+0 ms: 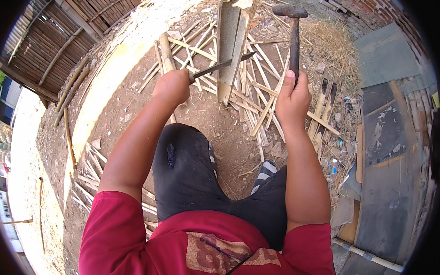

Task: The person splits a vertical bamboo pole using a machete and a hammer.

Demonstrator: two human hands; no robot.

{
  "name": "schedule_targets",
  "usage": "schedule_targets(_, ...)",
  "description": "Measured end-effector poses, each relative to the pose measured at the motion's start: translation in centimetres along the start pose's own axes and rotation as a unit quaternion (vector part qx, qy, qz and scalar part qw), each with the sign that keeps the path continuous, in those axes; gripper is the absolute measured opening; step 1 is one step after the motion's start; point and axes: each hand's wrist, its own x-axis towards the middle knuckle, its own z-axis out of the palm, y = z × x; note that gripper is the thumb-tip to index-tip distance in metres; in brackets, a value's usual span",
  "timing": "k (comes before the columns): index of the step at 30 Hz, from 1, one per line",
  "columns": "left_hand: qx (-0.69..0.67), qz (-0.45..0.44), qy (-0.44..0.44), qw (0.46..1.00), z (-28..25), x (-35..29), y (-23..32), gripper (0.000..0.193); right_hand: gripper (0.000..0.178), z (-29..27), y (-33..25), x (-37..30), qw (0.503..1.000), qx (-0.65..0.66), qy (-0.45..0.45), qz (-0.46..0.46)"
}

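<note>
Sun-streaked dirt ground (115,97), probably bamboo wall (53,34).

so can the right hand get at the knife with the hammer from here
Probably yes: the right hand already grips the hammer, and nothing seems to block the way to the knife, whose tip juts past the bamboo on that side.

The split bamboo length (228,33) — pale, trough-shaped, its hollow inner face showing — stands roughly upright. A dark, slender blade (213,68) slants across it, tip showing past its right edge. Right of the bamboo, a dark hammer (294,43) points head-up.
</note>
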Motion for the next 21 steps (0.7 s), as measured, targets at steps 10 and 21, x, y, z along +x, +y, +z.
schedule_targets(10, -0.002, 0.008, 0.012, 1.0, 1.5, 1.1, -1.1, 0.021, 0.034, -0.9, -1.3, 0.8, 0.996, -0.034, -0.075, 0.035)
schedule_targets(21, -0.007, 0.011, 0.006, 1.0, 1.7, 0.9, -1.0, 0.021, 0.038, 0.3, 2.2, 0.6, 0.989, -0.089, -0.104, 0.053)
